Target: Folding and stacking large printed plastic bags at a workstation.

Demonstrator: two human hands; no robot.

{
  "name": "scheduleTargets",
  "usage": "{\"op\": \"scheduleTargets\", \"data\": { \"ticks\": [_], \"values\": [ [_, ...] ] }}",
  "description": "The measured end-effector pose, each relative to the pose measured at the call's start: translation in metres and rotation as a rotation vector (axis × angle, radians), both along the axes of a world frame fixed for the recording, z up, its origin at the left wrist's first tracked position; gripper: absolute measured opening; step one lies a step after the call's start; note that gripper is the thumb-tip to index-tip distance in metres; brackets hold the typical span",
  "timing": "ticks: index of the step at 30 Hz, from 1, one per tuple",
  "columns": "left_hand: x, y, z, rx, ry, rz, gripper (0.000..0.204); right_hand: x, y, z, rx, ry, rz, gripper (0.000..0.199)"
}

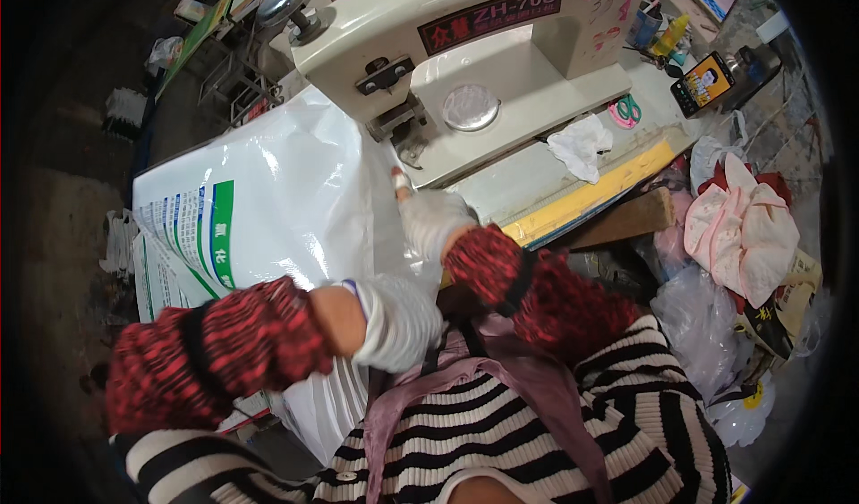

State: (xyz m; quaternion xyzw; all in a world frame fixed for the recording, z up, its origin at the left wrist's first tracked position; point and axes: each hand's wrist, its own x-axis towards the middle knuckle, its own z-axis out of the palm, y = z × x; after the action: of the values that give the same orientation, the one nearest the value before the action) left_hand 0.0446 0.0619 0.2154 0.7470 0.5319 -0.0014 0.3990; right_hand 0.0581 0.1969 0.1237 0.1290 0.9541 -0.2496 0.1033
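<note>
A large white plastic sack (304,173) with green and blue print lies left of the industrial sewing machine (510,101), one edge at its needle area (407,133). My right hand (436,220), in a white glove with a bare fingertip, is at that edge just below the needle area. Its index finger points along the sack; the other fingers look bent against the edge. My left hand (400,322), also gloved, rests by the near edge of the sack, its fingers turned away and hidden. Both forearms wear red and black knitted sleeves.
On the machine table lie a white cloth (582,146) and scissors with pink and green handles (625,110). A phone (703,84) leans at the back right. Cloth and plastic bags (707,325) heap up at the right. More sacks (313,410) hang below my left arm.
</note>
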Motion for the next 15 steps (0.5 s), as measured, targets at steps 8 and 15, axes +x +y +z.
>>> {"op": "scheduleTargets", "data": {
  "ticks": [8,15],
  "values": [
    [-0.007,-0.051,-0.087,-0.185,-0.756,1.613,0.017,0.021,0.010,-0.018,-0.289,-0.044,0.049,0.065],
    [-0.047,0.018,-0.077,0.858,-0.506,1.668,0.011,0.083,-0.037,-0.067,-1.345,0.227,-0.165,0.054]
  ]
}}
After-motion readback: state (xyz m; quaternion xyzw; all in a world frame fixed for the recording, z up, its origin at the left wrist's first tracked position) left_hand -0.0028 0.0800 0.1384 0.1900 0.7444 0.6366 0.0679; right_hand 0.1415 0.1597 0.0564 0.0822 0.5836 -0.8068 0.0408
